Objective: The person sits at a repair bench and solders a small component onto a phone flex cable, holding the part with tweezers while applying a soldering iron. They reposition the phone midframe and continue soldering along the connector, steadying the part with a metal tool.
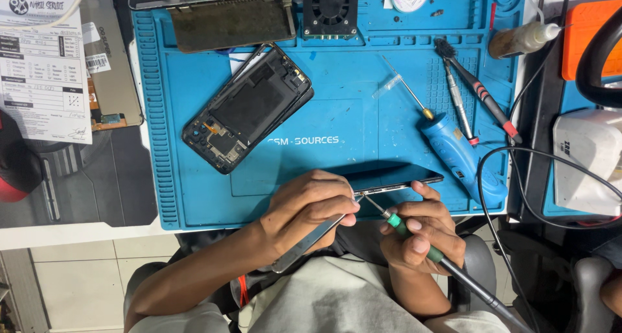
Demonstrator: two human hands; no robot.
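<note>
a blue silicone repair mat (337, 122) covered most of the bench. on its upper left lay an opened phone frame (248, 107), tilted, with its internal parts exposed. to the left of the mat lay a printed paper form (42, 64). on the right side of the mat lay a blue electric screwdriver (457, 153), and just beside it a black-and-red brush (478, 90) and a thin metal tool. a small black fan (330, 8) stood at the top edge of the mat. at the near edge of the mat, a dark phone (395, 177) was held on its edge, tilted, between both hands. the left hand (310, 210) was closed, fingers curled around metal tweezers (311, 239), whose tips met the lower edge of the phone. the right hand (424, 232) was closed around a green-collared soldering iron (421, 245), thumb and fingertips also touching the phone's edge. the iron's fine tip (372, 203) pointed up and left, reaching the phone edge just beside the tweezer tips. whether the tip touched the phone could not be told.
</note>
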